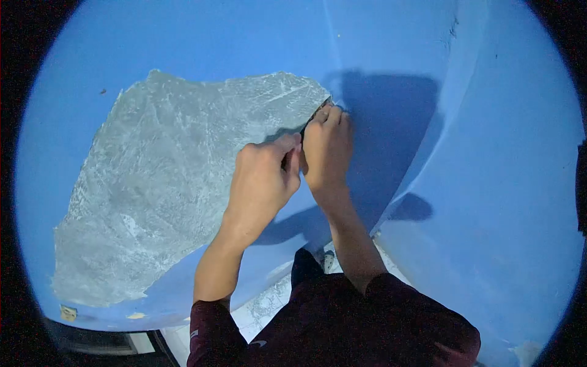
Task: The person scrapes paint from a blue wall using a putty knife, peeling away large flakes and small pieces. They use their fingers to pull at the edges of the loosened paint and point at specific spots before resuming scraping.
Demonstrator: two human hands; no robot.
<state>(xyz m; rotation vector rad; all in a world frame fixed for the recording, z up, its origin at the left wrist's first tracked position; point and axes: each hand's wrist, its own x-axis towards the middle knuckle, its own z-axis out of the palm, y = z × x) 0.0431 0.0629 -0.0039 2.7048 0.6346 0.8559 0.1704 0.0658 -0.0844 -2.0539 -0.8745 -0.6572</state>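
Blue wall [428, 202] bears no legible writing.

Blue painted wall [501, 183], large bare grey patch [165, 183]

No readable text, label, brand, number or sign shows anywhere.

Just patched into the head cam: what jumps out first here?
A big grey bare patch where paint is gone from the blue wall fills the left and centre. At its upper right edge, the left hand and right hand press together on a dark tool, mostly hidden. Their shadow falls on the blue paint just right.
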